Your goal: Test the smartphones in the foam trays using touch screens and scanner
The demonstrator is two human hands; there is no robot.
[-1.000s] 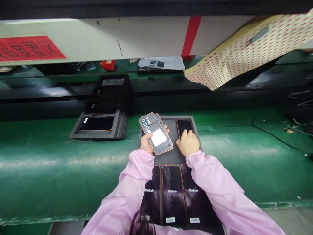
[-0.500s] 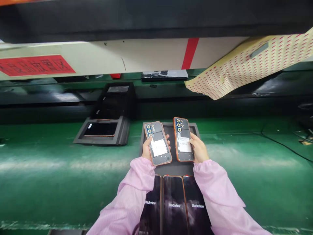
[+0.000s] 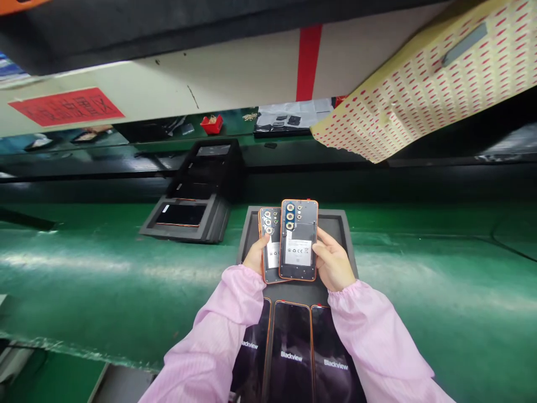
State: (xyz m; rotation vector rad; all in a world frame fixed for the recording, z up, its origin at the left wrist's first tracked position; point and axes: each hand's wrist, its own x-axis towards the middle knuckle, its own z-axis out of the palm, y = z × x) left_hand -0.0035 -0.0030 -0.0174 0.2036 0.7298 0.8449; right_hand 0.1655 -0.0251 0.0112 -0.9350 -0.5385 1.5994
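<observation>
My right hand [image 3: 334,260] grips a smartphone without its back cover [image 3: 300,252], orange-rimmed, with camera rings and a white battery label facing up. It overlaps a second such smartphone [image 3: 271,268], which my left hand [image 3: 255,256] holds by its left side, thumb near the camera rings. Whether another phone lies beneath that one I cannot tell. Both are over a dark grey foam tray [image 3: 339,224]. Nearer to me, three phones lie screen up in a row: a left one [image 3: 250,358] partly under my sleeve, a middle one [image 3: 290,336] and a right one [image 3: 333,341], each showing "Blackview".
Left of the tray stands a stack of grey foam trays [image 3: 216,224] with a phone [image 3: 182,215] in the top one. Behind it are black trays [image 3: 229,162]. A yellow dotted sheet [image 3: 403,106] hangs low at right from the white shelf [image 3: 235,73]. A red box [image 3: 212,125] stands farther back.
My right hand has brought its phone leftward, so that it now overlaps the phone in my left hand. Before, the two were apart. The camera view has tilted and shifted slightly.
</observation>
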